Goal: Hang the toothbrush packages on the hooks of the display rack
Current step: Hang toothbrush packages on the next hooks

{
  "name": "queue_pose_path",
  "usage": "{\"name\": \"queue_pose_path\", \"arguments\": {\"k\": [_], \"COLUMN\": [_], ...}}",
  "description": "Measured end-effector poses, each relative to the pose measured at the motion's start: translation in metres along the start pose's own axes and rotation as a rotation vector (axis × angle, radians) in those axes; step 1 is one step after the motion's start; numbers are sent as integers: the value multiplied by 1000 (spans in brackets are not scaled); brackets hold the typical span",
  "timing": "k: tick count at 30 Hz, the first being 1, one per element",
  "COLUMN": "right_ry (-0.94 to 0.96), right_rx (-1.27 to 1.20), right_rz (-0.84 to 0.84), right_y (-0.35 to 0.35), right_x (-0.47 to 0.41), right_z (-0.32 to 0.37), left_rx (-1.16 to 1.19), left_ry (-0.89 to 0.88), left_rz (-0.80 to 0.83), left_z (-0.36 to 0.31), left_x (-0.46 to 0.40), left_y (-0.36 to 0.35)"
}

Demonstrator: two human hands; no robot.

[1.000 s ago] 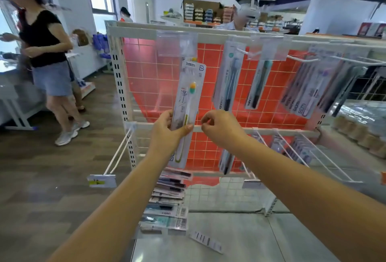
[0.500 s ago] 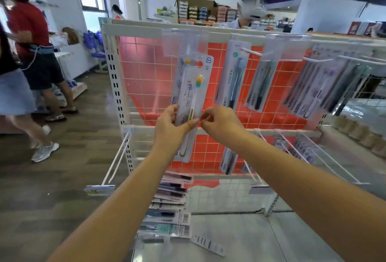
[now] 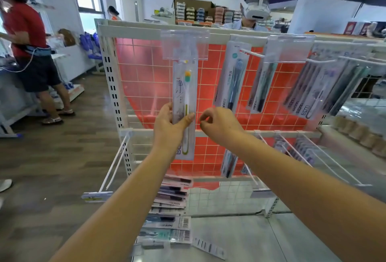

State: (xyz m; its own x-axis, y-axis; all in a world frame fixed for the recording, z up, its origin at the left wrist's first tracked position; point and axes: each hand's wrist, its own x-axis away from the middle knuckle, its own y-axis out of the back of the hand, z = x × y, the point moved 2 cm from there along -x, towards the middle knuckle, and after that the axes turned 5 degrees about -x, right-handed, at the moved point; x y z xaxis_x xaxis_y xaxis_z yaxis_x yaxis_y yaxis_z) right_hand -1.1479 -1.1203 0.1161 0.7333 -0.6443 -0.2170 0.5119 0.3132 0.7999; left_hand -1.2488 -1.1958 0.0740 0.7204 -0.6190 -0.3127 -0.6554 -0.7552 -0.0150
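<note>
My left hand (image 3: 170, 123) pinches a clear toothbrush package (image 3: 184, 94) with a yellow-green brush, held upright against the red-tiled display rack (image 3: 144, 69). The package's top reaches up behind the clear price-tag holder (image 3: 184, 45) of the upper-left hook. My right hand (image 3: 218, 123) hovers just right of the package with curled fingers, holding nothing. Other toothbrush packages (image 3: 231, 77) hang on the upper hooks to the right. A stack of loose packages (image 3: 169, 215) lies on the rack's base shelf below my arms.
Long white hooks (image 3: 113, 165) stick out from the lower rail at left and at right (image 3: 313, 157). A person in red (image 3: 27, 52) stands on the wooden floor at left. Another person with a headset (image 3: 253, 8) is behind the rack.
The package has been raised until its top is behind the price-tag holder. My right hand has let go of the package edge and sits apart. The walking person at left has gone.
</note>
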Motion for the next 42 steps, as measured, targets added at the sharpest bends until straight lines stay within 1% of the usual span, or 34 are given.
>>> {"name": "queue_pose_path", "arguments": {"k": [5,8,10,16,21,25,29,31,33,34,38,39,42], "right_ry": [-7,-22,-38,-95,-83,-92,-104,-101,-97,-95,-80,-75,-45], "right_rx": [-8,0,17,34,63,56,53,48,42,36,4,-2,0], "right_rz": [-21,-14,-13,-6,-27,-31,-22,-11,-4,0,-3,-9,-17], "right_y": [-2,-4,-6,-13,-8,-7,-10,-10,-9,-7,-1,0,3], "right_x": [-6,-11,-16,-34,-47,-51,-50,-47,-43,-41,-34,-31,-22], "right_z": [-9,-13,-16,-29,-40,-46,-48,-48,-45,-43,-34,-32,-28], "left_rx": [-94,-155,-199,-279,-412,-524,-546,-633,-791,-871,-1132,-1159,-1172], "left_ry": [-6,-62,-71,-33,22,1,-1,41,94,93,-87,-134,-192], "left_rz": [-43,-94,-108,-88,-83,-81,-62,-26,38,67,145,144,111], "left_z": [11,12,14,27,27,30,33,40,49,53,59,56,45], "left_x": [-17,-32,-45,-89,-119,-124,-122,-118,-110,-103,-79,-74,-62], "left_y": [-3,-9,-13,-24,-34,-39,-38,-32,-22,-16,-2,0,5]}}
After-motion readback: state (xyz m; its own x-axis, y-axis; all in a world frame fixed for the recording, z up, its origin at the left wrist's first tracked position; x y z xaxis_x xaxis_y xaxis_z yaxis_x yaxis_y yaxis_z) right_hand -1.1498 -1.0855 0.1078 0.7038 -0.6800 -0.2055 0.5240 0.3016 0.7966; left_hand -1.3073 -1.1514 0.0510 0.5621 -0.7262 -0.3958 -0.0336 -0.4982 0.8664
